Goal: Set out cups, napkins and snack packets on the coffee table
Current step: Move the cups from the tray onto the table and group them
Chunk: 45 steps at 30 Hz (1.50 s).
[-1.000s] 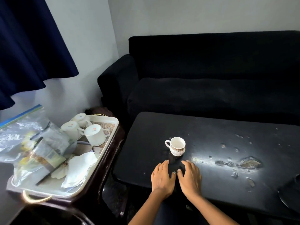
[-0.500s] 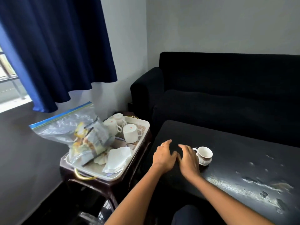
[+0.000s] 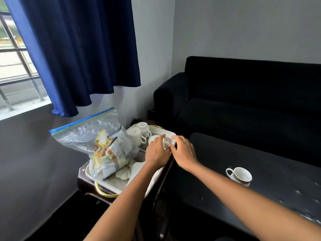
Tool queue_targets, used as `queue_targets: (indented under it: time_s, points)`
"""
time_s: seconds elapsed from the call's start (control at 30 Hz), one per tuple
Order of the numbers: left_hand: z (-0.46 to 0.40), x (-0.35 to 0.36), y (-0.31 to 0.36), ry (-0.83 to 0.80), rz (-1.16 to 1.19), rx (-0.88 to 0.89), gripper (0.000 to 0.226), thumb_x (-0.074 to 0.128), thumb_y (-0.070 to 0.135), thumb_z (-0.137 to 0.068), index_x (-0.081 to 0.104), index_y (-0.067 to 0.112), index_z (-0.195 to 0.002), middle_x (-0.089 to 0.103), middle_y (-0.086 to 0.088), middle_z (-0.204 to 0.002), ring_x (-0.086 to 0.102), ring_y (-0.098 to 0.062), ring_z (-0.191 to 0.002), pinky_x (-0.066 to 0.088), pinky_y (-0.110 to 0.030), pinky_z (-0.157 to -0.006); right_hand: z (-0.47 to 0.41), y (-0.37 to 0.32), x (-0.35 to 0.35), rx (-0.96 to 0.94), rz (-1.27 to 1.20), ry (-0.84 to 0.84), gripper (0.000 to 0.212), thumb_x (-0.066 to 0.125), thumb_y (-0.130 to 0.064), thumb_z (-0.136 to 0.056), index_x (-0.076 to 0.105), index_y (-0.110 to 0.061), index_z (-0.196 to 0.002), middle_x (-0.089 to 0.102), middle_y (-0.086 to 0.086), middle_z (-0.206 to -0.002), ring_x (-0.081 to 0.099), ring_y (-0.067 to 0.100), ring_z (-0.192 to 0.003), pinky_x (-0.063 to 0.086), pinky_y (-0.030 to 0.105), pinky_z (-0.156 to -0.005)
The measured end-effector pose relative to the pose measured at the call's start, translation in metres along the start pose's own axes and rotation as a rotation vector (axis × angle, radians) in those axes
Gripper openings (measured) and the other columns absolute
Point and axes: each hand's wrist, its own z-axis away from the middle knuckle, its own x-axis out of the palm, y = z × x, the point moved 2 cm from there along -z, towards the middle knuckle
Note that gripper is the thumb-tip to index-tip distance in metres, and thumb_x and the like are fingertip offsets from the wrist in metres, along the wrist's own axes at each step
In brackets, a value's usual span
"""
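Observation:
A white tray (image 3: pixel 111 185) sits on a small dark side table left of the black coffee table (image 3: pixel 260 153). Both my hands are at the tray's far right corner. My left hand (image 3: pixel 157 152) curls over a white cup with a brown pattern (image 3: pixel 167 143), and my right hand (image 3: pixel 184 150) holds its other side. Two more white cups (image 3: pixel 136 135) stand upside down behind it. A clear zip bag of snack packets (image 3: pixel 104 143) leans on the tray, with white napkins (image 3: pixel 137 168) beside it. One patterned cup (image 3: pixel 240 176) stands upright on the coffee table.
A black sofa (image 3: pixel 243 101) runs behind the coffee table. A dark blue curtain (image 3: pixel 78 49) hangs over a window at the left. The side table (image 3: pixel 83 183) has a gold handle at its front. The coffee table's top is scuffed at the right.
Both hands left the coffee table near the placed cup and moved left onto a cup in the tray. My view turned left and up.

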Motion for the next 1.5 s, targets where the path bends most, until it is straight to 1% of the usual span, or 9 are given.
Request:
queue_targets:
  time_s: [0.3,0.57,0.67,0.73,0.87,1.0,1.17,1.27,1.5]
  points:
    - [-0.051,-0.022,-0.044,0.057,-0.157,-0.021,0.058,0.049,0.031,-0.092,0.032,0.012,-0.144,0.043,-0.014,-0.145,0.038,-0.030,-0.133,0.027,-0.037,-0.109,-0.061,-0.029,0.033,-0.018,-0.022,-0.099,0.039,0.046,-0.029,-0.094,0.049,-0.011,-0.129,0.053,0.006,-0.132,0.047,0.024,-0.122,0.036,0.035,-0.101]
    - [-0.094,-0.019,-0.065,0.007,-0.284,0.002,0.065,0.044,0.032,-0.095,0.021,0.006,-0.149,0.020,-0.012,-0.157,0.014,-0.029,-0.146,0.008,-0.041,-0.119,-0.117,-0.034,0.065,0.069,-0.063,-0.234,0.036,0.053,-0.021,-0.088,0.056,-0.013,-0.123,0.058,0.008,-0.128,0.052,0.028,-0.119,0.043,0.038,-0.098]
    - [-0.101,-0.013,-0.069,0.061,-0.368,-0.037,0.066,0.038,0.039,-0.096,0.019,0.004,-0.149,0.021,-0.013,-0.157,0.014,-0.029,-0.145,0.005,-0.041,-0.118,-0.132,-0.031,0.076,0.126,-0.126,-0.297,0.015,0.051,-0.013,-0.086,0.066,-0.012,-0.088,0.067,0.010,-0.093,0.060,0.029,-0.097,0.048,0.034,-0.080]
    - [-0.103,-0.008,-0.071,0.096,-0.399,-0.065,0.067,0.035,0.040,-0.096,0.019,0.002,-0.148,0.023,-0.015,-0.156,0.015,-0.030,-0.145,0.003,-0.042,-0.118,-0.141,-0.030,0.081,0.164,-0.132,-0.347,0.023,0.050,-0.011,-0.085,0.054,-0.012,-0.062,0.055,0.007,-0.066,0.055,0.026,-0.078,0.039,0.031,-0.063]
    - [-0.106,0.001,-0.075,0.093,-0.406,-0.117,0.066,0.034,0.039,-0.095,0.024,0.000,-0.147,0.026,-0.017,-0.154,0.019,-0.030,-0.144,0.002,-0.042,-0.118,-0.156,-0.031,0.089,0.189,-0.112,-0.421,0.015,0.056,-0.014,-0.085,0.064,-0.004,-0.091,0.059,0.012,-0.088,0.054,0.022,-0.084,0.040,0.027,-0.069]
    - [-0.106,0.005,-0.078,0.110,-0.432,-0.103,0.060,0.033,0.038,-0.094,0.036,0.001,-0.142,0.033,-0.016,-0.151,0.024,-0.030,-0.141,0.003,-0.043,-0.118,-0.164,-0.031,0.095,0.209,-0.093,-0.457,0.011,0.058,-0.014,-0.086,0.062,-0.009,-0.095,0.056,0.011,-0.088,0.052,0.020,-0.082,0.039,0.025,-0.058]
    - [-0.106,0.006,-0.077,0.092,-0.447,-0.106,0.060,0.031,0.039,-0.095,0.035,0.001,-0.142,0.033,-0.015,-0.151,0.022,-0.030,-0.142,0.000,-0.044,-0.119,-0.166,-0.029,0.102,0.297,-0.135,-0.393,0.017,0.057,-0.012,-0.087,0.062,-0.010,-0.102,0.058,0.013,-0.096,0.055,0.021,-0.089,0.043,0.026,-0.073]
    - [-0.104,0.005,-0.077,0.082,-0.465,-0.090,0.060,0.029,0.039,-0.096,0.032,0.003,-0.144,0.031,-0.013,-0.153,0.021,-0.029,-0.142,-0.003,-0.045,-0.119,-0.165,-0.028,0.103,0.321,-0.128,-0.354,0.013,0.056,-0.009,-0.088,0.062,-0.005,-0.098,0.063,0.019,-0.110,0.061,0.027,-0.105,0.044,0.028,-0.076]
    - [-0.096,0.002,-0.073,0.091,-0.488,-0.048,0.063,0.022,0.045,-0.099,0.024,0.007,-0.149,0.028,-0.011,-0.155,0.019,-0.027,-0.145,-0.009,-0.045,-0.117,-0.156,-0.028,0.096,0.307,-0.154,-0.221,0.011,0.045,-0.004,-0.090,0.051,-0.010,-0.083,0.060,0.019,-0.096,0.052,0.025,-0.083,0.040,0.030,-0.070]
